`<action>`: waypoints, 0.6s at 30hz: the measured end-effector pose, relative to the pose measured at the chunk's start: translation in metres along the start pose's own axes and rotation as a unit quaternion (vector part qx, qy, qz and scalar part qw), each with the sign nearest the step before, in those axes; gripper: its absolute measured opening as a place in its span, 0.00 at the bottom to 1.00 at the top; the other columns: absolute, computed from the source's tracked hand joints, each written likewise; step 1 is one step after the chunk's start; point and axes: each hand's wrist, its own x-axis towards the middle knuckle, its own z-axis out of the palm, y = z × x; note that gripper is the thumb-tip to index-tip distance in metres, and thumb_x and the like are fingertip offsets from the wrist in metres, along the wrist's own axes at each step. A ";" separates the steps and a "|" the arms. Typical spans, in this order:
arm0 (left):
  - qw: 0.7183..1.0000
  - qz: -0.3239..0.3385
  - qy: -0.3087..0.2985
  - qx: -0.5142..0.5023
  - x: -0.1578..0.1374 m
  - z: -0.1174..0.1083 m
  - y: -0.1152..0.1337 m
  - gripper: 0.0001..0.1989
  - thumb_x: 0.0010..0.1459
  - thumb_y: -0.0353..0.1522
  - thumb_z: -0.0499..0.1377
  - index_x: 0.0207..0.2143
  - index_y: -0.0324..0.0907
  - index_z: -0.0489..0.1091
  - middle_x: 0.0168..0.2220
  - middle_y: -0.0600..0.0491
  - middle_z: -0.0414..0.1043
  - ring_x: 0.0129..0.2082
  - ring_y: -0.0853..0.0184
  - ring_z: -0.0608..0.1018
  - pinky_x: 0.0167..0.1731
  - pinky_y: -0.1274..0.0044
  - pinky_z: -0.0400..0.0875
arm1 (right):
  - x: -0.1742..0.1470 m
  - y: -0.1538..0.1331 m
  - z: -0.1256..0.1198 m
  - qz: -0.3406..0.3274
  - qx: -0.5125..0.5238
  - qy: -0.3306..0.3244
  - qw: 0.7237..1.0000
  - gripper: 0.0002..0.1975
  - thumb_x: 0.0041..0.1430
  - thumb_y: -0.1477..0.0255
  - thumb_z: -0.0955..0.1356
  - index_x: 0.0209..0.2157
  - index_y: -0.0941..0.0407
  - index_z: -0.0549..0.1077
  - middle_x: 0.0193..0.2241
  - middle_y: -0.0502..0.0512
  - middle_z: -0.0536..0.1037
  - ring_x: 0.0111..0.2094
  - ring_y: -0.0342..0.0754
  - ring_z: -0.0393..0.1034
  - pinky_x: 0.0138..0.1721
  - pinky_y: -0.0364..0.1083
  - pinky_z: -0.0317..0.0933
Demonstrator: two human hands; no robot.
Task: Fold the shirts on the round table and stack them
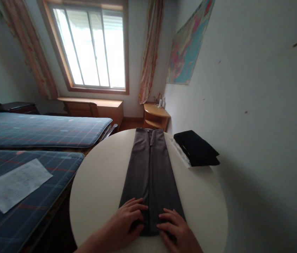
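Dark grey trousers (161, 168) lie flat and lengthwise on a round white table (101, 175). Their two legs are side by side, with a dark line between them, and the waist end points toward the window. My left hand (128, 219) rests on the near end of the left leg, fingers stretched out over the cloth. On the other leg, my right hand (176, 228) touches the near end with its fingers spread. Both thumbs are close to the near edge of the cloth. Neither hand visibly grips anything.
A folded black cloth (195, 147) lies on white paper or plastic (178, 149) at the table's right edge, near the wall. To the left are beds with plaid mattresses (43, 130), one bearing a sheet of paper (19, 184). A desk (106, 103) and corner shelf (156, 110) stand beyond.
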 end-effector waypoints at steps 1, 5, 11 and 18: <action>1.000 -0.006 0.019 -0.012 0.000 0.003 -0.002 0.08 0.55 0.25 0.58 0.37 0.44 0.71 0.57 0.52 0.72 0.64 0.60 0.66 0.65 0.63 0.57 | 0.000 0.000 0.000 0.011 0.012 0.002 1.000 0.10 0.61 0.71 0.68 0.43 0.48 0.80 0.47 0.57 0.80 0.54 0.57 0.72 0.55 0.63 0.66; 0.997 -0.014 0.063 -0.034 0.003 0.013 -0.008 0.09 0.53 0.23 0.58 0.35 0.43 0.71 0.52 0.51 0.76 0.61 0.60 0.69 0.62 0.66 0.61 | -0.004 0.001 0.003 0.026 0.035 0.019 0.999 0.10 0.63 0.69 0.68 0.44 0.48 0.80 0.46 0.57 0.80 0.53 0.57 0.73 0.55 0.63 0.67; 0.998 -0.004 0.051 -0.021 0.003 0.008 0.001 0.11 0.48 0.23 0.62 0.34 0.44 0.72 0.53 0.53 0.73 0.61 0.58 0.67 0.61 0.66 0.62 | -0.005 0.007 0.009 -0.016 0.002 0.067 0.998 0.09 0.62 0.72 0.68 0.42 0.50 0.79 0.43 0.56 0.82 0.50 0.53 0.75 0.54 0.56 0.70; 0.990 0.051 0.119 -0.047 0.003 0.007 0.005 0.09 0.54 0.22 0.59 0.34 0.43 0.70 0.43 0.53 0.77 0.52 0.64 0.74 0.55 0.72 0.69 | -0.003 0.011 -0.006 -0.125 -0.064 0.119 0.983 0.08 0.66 0.73 0.65 0.42 0.51 0.76 0.39 0.50 0.82 0.48 0.45 0.76 0.53 0.46 0.69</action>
